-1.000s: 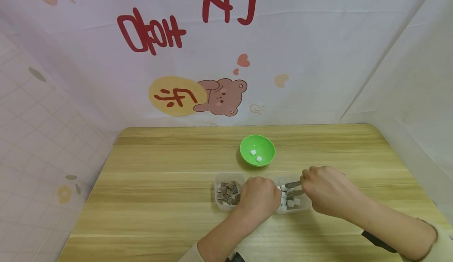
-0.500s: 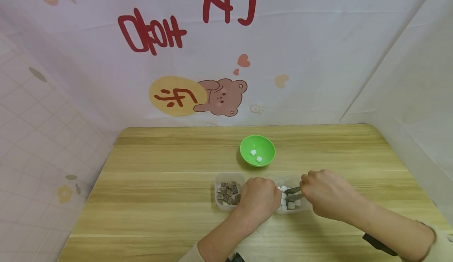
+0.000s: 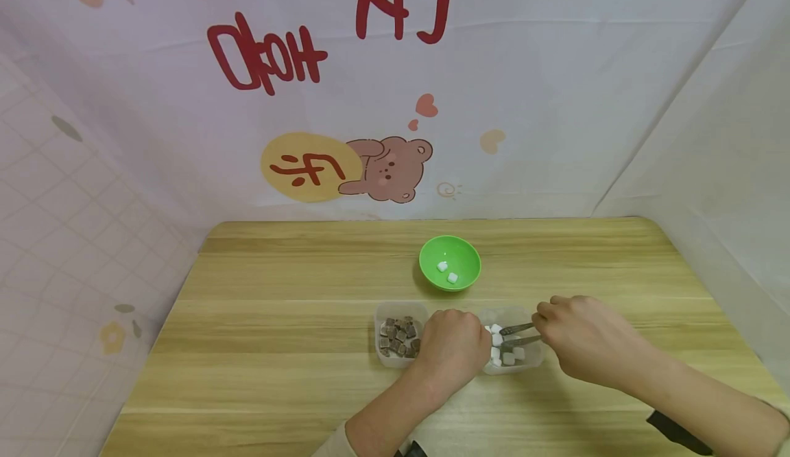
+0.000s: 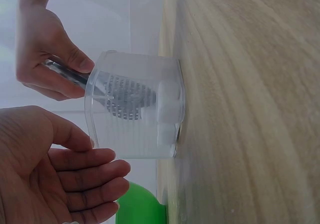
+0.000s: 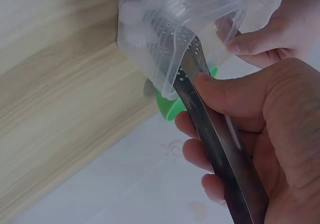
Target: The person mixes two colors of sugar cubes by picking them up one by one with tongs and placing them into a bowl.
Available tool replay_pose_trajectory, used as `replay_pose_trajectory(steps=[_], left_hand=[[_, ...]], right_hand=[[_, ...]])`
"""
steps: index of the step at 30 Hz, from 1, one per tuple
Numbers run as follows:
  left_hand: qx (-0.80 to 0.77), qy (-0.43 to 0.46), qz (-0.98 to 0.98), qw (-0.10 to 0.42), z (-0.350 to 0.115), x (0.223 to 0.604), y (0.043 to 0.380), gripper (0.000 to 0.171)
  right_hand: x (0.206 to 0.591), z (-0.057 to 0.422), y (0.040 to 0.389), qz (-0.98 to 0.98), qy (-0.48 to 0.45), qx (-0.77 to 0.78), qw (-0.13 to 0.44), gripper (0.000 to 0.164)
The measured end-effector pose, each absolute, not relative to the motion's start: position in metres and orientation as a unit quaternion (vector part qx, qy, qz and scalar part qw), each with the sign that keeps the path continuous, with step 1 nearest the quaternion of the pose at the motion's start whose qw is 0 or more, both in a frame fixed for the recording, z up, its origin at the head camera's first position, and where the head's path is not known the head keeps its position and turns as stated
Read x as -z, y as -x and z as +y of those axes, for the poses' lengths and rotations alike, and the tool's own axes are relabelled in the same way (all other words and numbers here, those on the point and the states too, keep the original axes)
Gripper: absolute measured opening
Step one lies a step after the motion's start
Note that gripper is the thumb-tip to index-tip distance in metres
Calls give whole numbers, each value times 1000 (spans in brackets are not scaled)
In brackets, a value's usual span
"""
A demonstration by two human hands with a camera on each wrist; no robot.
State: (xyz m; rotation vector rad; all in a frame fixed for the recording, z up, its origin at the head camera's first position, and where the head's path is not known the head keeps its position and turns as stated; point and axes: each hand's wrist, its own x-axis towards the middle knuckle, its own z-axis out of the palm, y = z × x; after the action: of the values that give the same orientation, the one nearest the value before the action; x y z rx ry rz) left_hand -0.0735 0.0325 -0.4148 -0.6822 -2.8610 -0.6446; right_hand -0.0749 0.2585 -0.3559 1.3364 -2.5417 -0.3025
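Note:
In the head view, my right hand [image 3: 586, 337] holds metal tongs [image 3: 521, 341] that reach into a clear plastic container [image 3: 532, 362]. Several white cubes [image 3: 496, 354] lie in this container. The right wrist view shows the tongs' perforated ends [image 5: 172, 39] among the cubes; whether a cube sits between them I cannot tell. My left hand [image 3: 453, 347] is at the container's left side. Seen from the left wrist, thumb and index finger pinch the container's rim, and the other fingers [image 4: 100, 191] extend below it.
Behind the containers stands a green bowl [image 3: 459, 254] with two white cubes inside. A second clear container [image 3: 380, 320] holding several brown cubes [image 3: 398, 337] is left of my left hand, partly hidden by it. The wooden table [image 3: 278, 347] meets a printed cloth backdrop [image 3: 543, 134].
My right hand first lowered slightly with the tongs, then shifted a little to the right. The left hand keeps its place at the container. The bowl's contents look the same.

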Motion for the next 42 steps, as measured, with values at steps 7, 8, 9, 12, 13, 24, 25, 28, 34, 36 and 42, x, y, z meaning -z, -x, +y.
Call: replay_pose_trajectory(steps=[7, 8, 9, 12, 13, 24, 25, 28, 34, 36, 42], left_hand=[[211, 229, -948, 71, 32, 415, 73, 52], [212, 229, -947, 71, 32, 415, 73, 52], [214, 229, -947, 71, 32, 415, 73, 52], [219, 229, -946, 70, 32, 415, 73, 52], [221, 229, -946, 69, 32, 415, 74, 52], [222, 228, -946, 63, 32, 416, 74, 52], [222, 228, -946, 63, 32, 416, 74, 51], [222, 227, -946, 61, 32, 415, 74, 51], [226, 230, -944, 65, 32, 415, 74, 50], [224, 231, -945, 65, 32, 415, 74, 51], [215, 233, -946, 69, 33, 416, 74, 50]], right_hand=[[358, 262, 75, -871, -462, 93, 138, 33], [358, 263, 75, -871, -463, 92, 139, 32], [358, 264, 76, -871, -463, 90, 140, 30], [358, 268, 76, -870, -464, 79, 144, 25], [358, 269, 76, -869, -465, 77, 148, 23], [364, 282, 77, -873, -444, -12, 202, 39], [365, 283, 77, -875, -436, -20, 208, 50], [364, 287, 77, -877, -421, -42, 227, 58], [355, 296, 83, -882, -395, -82, 243, 62], [352, 298, 89, -883, -389, -91, 247, 63], [350, 295, 112, -891, -362, -113, 251, 50]])
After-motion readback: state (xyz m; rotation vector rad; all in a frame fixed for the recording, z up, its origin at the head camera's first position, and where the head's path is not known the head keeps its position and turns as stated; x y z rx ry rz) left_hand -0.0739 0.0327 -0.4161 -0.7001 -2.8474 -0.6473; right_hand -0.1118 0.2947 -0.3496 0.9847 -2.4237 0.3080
